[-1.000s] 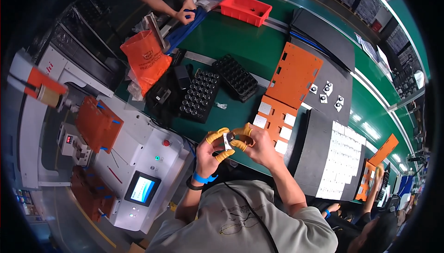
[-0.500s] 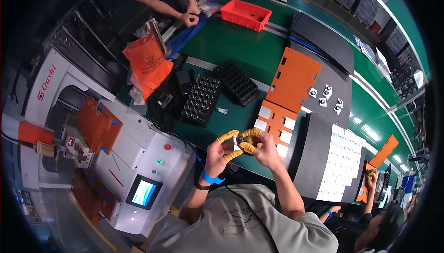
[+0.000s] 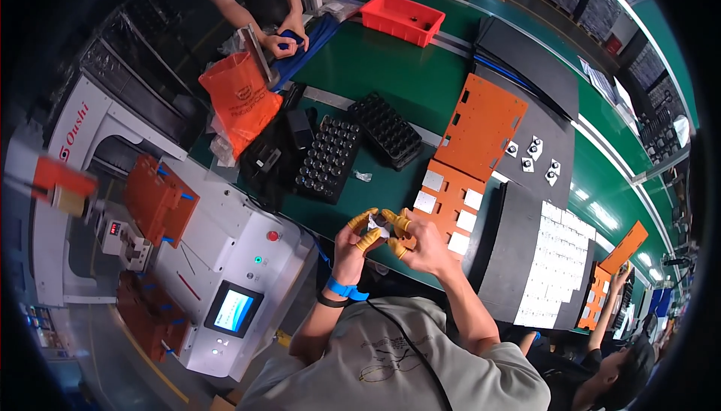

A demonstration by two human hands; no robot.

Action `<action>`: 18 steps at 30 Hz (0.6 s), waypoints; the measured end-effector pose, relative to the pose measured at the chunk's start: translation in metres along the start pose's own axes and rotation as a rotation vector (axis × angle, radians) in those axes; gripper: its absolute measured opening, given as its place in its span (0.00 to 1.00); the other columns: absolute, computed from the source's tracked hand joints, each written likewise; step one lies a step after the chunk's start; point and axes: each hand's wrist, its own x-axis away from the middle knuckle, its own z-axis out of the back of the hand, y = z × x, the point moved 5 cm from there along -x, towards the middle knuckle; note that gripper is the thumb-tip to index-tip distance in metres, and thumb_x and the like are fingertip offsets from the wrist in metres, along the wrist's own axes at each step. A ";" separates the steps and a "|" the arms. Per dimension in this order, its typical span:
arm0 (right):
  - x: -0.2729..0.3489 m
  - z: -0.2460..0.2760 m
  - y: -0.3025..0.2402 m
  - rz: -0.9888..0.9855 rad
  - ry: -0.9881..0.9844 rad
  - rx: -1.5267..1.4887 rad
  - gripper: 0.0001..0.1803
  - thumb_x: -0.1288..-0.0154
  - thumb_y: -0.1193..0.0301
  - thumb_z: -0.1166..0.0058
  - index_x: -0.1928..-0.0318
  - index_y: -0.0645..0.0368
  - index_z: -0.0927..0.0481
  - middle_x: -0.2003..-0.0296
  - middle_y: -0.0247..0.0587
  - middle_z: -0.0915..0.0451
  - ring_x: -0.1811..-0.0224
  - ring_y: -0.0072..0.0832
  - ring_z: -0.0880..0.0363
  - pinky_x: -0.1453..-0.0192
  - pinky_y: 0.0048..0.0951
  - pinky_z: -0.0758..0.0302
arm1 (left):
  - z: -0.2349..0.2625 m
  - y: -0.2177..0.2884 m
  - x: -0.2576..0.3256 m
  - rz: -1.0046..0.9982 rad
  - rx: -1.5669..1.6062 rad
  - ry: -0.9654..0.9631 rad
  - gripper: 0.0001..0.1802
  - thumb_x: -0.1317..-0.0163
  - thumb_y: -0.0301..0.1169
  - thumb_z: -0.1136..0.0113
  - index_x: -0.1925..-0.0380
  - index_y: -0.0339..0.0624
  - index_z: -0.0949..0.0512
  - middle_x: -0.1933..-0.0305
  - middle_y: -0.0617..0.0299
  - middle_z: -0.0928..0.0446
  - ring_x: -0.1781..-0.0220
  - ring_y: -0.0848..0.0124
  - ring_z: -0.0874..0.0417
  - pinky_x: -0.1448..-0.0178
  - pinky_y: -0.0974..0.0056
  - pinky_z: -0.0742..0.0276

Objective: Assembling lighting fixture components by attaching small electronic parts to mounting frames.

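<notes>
Between my two hands, just over the near edge of the green bench, is a small white plate with a dark round part against it. My left hand, in yellow finger cots, pinches this plate from the left. Curled around its right side are the cotted fingers of my right hand; its exact grip is partly hidden. Close beyond my right hand lies an orange fixture board with several white square plates set in it. Its orange lid panel lies folded open behind.
A black tray of shiny round parts and another black tray lie ahead. Several plates with dark parts rest on a grey mat; white sheets lie right. A machine stands left. Co-workers sit across and at right.
My hands have turned the small plate, and my right fingers have spread a little around it. Across the bench, the co-worker's hands have moved and hold something dark blue. The machine's orange-marked part has shifted.
</notes>
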 end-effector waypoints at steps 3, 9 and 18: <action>-0.002 -0.005 -0.004 0.048 -0.019 0.178 0.09 0.47 0.75 0.37 0.68 0.68 0.21 0.70 0.45 0.29 0.72 0.43 0.23 0.70 0.40 0.26 | -0.007 -0.005 -0.004 -0.028 -0.111 0.042 0.25 0.37 0.22 0.34 0.39 0.34 0.27 0.42 0.58 0.24 0.48 0.71 0.18 0.45 0.65 0.18; 0.008 0.003 0.027 -0.084 0.355 0.053 0.17 0.43 0.73 0.34 0.53 0.64 0.16 0.67 0.46 0.22 0.70 0.40 0.23 0.66 0.36 0.26 | -0.022 -0.016 -0.015 -0.110 -0.223 -0.019 0.21 0.35 0.23 0.36 0.43 0.29 0.24 0.47 0.56 0.19 0.48 0.72 0.18 0.42 0.68 0.21; 0.045 -0.006 0.064 -0.090 0.297 -0.262 0.12 0.32 0.69 0.42 0.55 0.64 0.16 0.66 0.42 0.29 0.65 0.33 0.28 0.62 0.32 0.29 | -0.021 -0.041 -0.020 -0.014 -0.468 -0.151 0.12 0.34 0.31 0.34 0.55 0.36 0.17 0.67 0.71 0.20 0.69 0.85 0.27 0.68 0.75 0.33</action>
